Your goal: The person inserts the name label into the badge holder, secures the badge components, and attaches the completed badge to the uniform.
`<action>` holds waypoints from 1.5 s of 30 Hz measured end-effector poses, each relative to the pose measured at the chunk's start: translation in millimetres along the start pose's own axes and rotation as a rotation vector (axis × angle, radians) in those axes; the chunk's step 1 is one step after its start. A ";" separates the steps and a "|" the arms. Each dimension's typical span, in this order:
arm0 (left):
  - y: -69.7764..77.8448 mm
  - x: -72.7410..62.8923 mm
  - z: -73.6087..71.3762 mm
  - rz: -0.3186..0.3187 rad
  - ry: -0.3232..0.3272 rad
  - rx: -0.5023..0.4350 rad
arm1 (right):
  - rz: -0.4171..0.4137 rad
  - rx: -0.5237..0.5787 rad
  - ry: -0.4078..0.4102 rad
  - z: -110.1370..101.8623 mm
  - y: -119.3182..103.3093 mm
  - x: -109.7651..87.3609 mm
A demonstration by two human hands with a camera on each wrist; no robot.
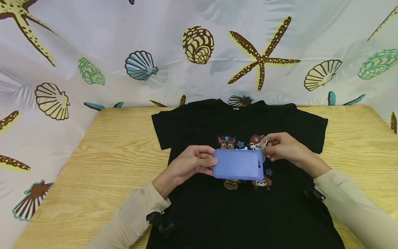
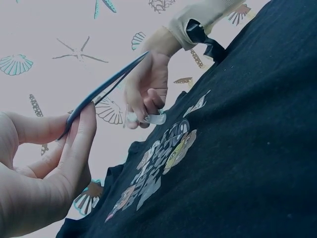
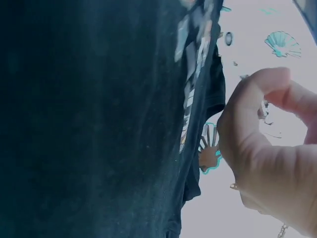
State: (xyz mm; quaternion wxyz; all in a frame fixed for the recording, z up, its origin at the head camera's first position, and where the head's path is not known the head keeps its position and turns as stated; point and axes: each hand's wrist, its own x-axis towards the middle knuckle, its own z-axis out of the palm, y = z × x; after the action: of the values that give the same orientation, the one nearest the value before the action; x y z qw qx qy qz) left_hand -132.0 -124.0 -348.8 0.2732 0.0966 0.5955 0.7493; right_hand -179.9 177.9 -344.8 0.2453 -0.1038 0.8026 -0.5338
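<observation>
Along the back and left side of the table hangs a white cloth (image 1: 105,31) printed with starfish and shells, the largest thing here. Its lower edge meets the far edge of the pale wooden table (image 1: 121,155). Over the middle of that table lies a black T-shirt (image 1: 242,214), spread out with its neckline toward the cloth and both short sleeves turned outward. Two forearms in beige sleeves (image 1: 354,204) reach in above it from the near side, each with a black strap (image 1: 160,223) at the wrist. The left hand (image 1: 192,162) grips the left end of a flat, rounded blue case (image 1: 237,164), thumb on top and fingers beneath, keeping it raised off the shirt. The case sits over the chest, covering part of the printed cartoon dogs (image 1: 226,142), with heads showing above and below it. The right hand (image 1: 283,148), just beside the far end of the case, has its fingers drawn in and pinches a small translucent piece (image 2: 157,119), whose exact form is unclear. Smallest is a dark slot (image 1: 259,164) near the case's right end.
</observation>
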 end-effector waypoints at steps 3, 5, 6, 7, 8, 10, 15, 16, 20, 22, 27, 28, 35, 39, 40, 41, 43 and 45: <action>0.0 0.8 -1.7 0.009 0.004 0.006 | -0.001 0.164 -0.016 -2.3 0.8 -4.2; -0.1 1.5 -2.6 0.015 0.008 0.011 | -0.011 0.276 -0.013 -3.2 0.1 -7.5; 0.0 1.7 -2.8 0.016 0.009 0.014 | -0.020 0.333 -0.012 -3.6 0.0 -9.3; -0.1 2.0 -3.1 0.018 0.009 0.016 | -0.025 0.393 -0.008 -3.8 -0.1 -11.1; 0.1 2.2 -3.1 0.018 0.012 0.018 | -0.030 0.447 -0.004 -3.7 -0.4 -12.8; 0.3 2.8 -3.5 0.016 0.018 0.015 | -0.046 0.539 -0.008 -3.8 0.0 -16.2; 2.2 3.1 -6.7 0.026 0.046 0.005 | -0.117 0.628 -0.057 -3.8 4.6 -25.2; 3.1 3.0 -7.4 0.030 0.050 0.006 | -0.128 0.632 -0.062 -3.6 5.7 -27.0; 5.6 3.3 -10.5 0.041 0.060 0.015 | -0.139 0.621 -0.052 -1.3 10.8 -31.8; 6.0 3.2 -11.4 0.042 0.062 0.018 | -0.142 0.585 -0.036 0.4 13.4 -33.7; 5.6 1.3 -11.6 0.040 0.051 0.013 | -0.155 0.490 0.001 3.6 18.7 -37.8; 5.6 1.1 -11.2 0.040 0.050 0.010 | -0.155 0.488 0.010 3.9 19.2 -38.3; 2.3 3.6 -10.0 0.038 0.052 0.003 | -0.163 0.599 -0.007 5.6 21.9 -38.3; 1.9 3.9 -10.1 0.036 0.054 0.006 | -0.165 0.664 -0.069 5.2 24.0 -37.4; 2.2 3.6 -10.1 0.037 0.056 0.005 | -0.166 0.668 -0.081 5.0 24.4 -37.0; 2.5 3.1 -10.2 0.039 0.057 0.005 | -0.165 0.667 -0.092 4.7 24.5 -36.8; 3.5 2.6 -10.3 0.039 0.061 0.003 | -0.161 0.648 -0.112 3.9 24.7 -36.7; 3.5 3.1 -10.5 0.035 0.067 -0.002 | -0.155 0.624 -0.129 3.3 24.9 -36.8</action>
State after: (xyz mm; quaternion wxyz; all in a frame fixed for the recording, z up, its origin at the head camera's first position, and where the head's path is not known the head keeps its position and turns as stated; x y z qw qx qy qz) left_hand -140.5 -131.7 -348.9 0.2402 0.0817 0.6018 0.7573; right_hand -144.3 201.2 -358.0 0.2743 -0.1183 0.5726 -0.7635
